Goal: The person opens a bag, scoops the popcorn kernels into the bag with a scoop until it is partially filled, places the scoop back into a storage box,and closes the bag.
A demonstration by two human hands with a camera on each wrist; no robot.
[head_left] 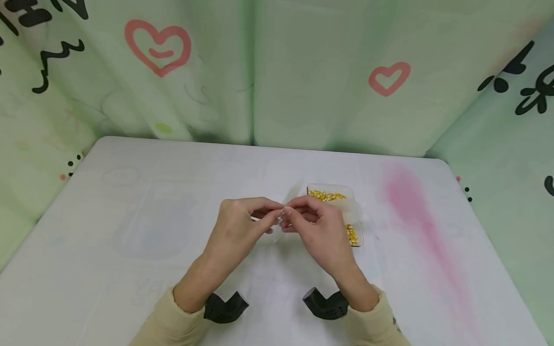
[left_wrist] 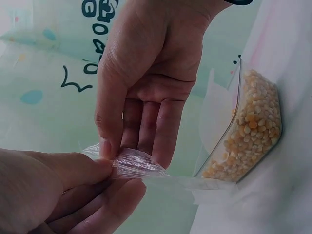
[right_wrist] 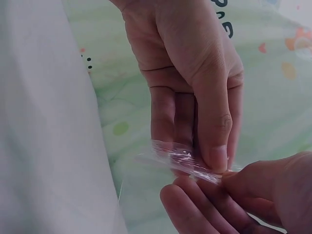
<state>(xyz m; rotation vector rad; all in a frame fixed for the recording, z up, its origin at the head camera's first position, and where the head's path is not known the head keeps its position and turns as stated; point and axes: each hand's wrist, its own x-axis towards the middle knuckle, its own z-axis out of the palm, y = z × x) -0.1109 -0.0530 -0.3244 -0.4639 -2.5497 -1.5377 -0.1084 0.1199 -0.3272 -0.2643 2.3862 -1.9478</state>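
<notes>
Midway between the counter's (head_left: pixel 108 278) left and right edges, the left hand (head_left: pixel 242 218) and right hand (head_left: pixel 320 226) both pinch thin clear plastic (left_wrist: pixel 139 163); gentle fingertip pressure should suit it, as tugging could tear it. Rightward, avoid bumping the box (head_left: pixel 361 236) of kernels (head_left: pixel 325 195).

Wrist pics dimmer vs head pic

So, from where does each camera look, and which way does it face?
Head: on the head, facing forward and down over the table; left hand, right hand and sleeves show.
Left wrist: on that wrist, facing the pinched clear plastic; both hands show.
Right wrist: on that wrist, facing the same plastic; both hands show.
Shared: head and left wrist show the kernels.
</notes>
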